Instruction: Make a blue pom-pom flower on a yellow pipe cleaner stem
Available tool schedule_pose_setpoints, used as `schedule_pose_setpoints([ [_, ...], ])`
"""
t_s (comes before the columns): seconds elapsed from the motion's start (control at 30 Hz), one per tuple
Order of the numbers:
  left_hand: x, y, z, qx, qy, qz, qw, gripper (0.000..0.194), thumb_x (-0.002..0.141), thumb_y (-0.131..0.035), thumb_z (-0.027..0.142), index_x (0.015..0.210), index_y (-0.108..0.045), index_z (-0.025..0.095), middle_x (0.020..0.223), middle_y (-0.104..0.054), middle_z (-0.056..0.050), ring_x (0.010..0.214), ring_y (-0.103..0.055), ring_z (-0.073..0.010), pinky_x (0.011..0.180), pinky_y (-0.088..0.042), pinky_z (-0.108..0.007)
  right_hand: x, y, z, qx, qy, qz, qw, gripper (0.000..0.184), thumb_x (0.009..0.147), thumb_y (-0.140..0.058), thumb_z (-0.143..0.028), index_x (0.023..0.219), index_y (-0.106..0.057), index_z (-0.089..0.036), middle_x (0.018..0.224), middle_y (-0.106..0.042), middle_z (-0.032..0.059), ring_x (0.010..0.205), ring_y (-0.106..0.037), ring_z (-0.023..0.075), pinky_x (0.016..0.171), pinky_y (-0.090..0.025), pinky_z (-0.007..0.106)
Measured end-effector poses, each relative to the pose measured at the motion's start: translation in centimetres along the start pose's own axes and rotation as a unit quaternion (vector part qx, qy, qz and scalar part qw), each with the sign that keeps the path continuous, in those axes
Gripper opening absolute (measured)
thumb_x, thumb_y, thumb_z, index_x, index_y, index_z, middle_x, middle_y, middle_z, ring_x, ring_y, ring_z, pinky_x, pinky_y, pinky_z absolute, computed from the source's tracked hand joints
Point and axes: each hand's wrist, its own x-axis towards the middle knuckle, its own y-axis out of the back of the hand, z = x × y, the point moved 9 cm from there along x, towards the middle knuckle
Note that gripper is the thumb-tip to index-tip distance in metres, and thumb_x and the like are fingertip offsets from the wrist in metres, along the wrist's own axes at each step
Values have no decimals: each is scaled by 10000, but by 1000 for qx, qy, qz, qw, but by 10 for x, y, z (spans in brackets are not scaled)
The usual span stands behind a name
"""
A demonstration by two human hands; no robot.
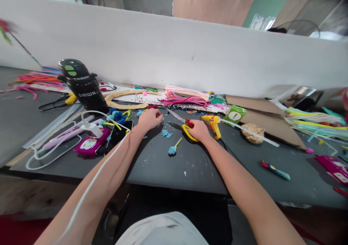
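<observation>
My right hand (199, 130) grips a pair of scissors (178, 117) by its red and yellow handles, blades pointing to the far left. To its left, my left hand (150, 119) hovers over or rests on the table with its fingers curled together; whatever they may hold is too small to make out. Small light-blue fuzzy scraps (166, 133) lie between the hands. Nearer to me is a light-blue fuzzy ball on a yellow-green stem (172, 150). A yellow glue gun (213, 125) stands just right of my right hand.
A black bottle (84, 89), a purple-pink box (92, 142) and a white cable (94, 187) crossing my left forearm are on the left. Pink pipe cleaners (187, 97) lie at the back. Cardboard (268, 123), a green packet (235, 114) and a pen-like tool (276, 170) lie right.
</observation>
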Motion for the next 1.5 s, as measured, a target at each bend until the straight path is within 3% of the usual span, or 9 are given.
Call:
schedule_pose_setpoints([
  [0.2,7,-15,6,3,-23,-12,1000,299,837,-558,439,865,-711,184,956,-678,-101,908,-617,-248,727,-443,-305,-1,1,-2,-11,-1,2,1000,302,764,-617,-494,704,-635,-199,718,-676,38,663,-565,165,549,-277,251],
  [0.47,14,-30,-5,-38,-23,-20,999,146,829,-551,235,834,-677,162,889,-677,-114,888,-612,-244,787,-453,-329,1,-1,-1,-18,-4,-8,1000,255,761,-630,-456,725,-662,-205,714,-681,32,650,-566,157,543,-279,248],
  [0.57,12,-25,-5,-85,-26,0,996,131,836,-518,201,829,-639,153,887,-667,-121,865,-607,-245,776,-451,-343,1,-1,-1,-16,-5,-10,1000,262,763,-625,-460,712,-654,-205,716,-682,33,656,-571,159,544,-279,250],
  [0.77,3,-7,-5,-232,-13,37,972,140,880,-470,273,850,-573,182,745,-654,-32,694,-611,-166,669,-470,-281,-3,1,-2,-3,-18,-11,1000,326,769,-610,-530,747,-655,-209,758,-691,38,690,-590,167,556,-300,247],
  [1.0,1,7,-6,-369,-17,70,927,216,807,-580,347,907,-574,155,806,-676,-54,739,-647,-159,698,-513,-276,-9,6,-8,22,-8,-3,1000,440,740,-601,-649,745,-629,-210,722,-663,24,656,-563,157,548,-313,243],
  [1.2,1,12,-9,-403,-15,74,912,283,748,-657,370,907,-672,136,826,-699,-69,738,-628,-166,702,-502,-284,-8,3,-8,43,21,1,999,396,749,-612,-595,714,-611,-201,663,-631,13,606,-535,147,541,-305,244],
  [1.5,0,9,-1,-418,-21,31,908,324,801,-609,452,820,-659,132,714,-664,-39,687,-602,-155,668,-488,-266,-7,2,-7,34,33,9,999,343,749,-626,-545,740,-627,-202,668,-630,7,592,-508,141,527,-283,239],
])
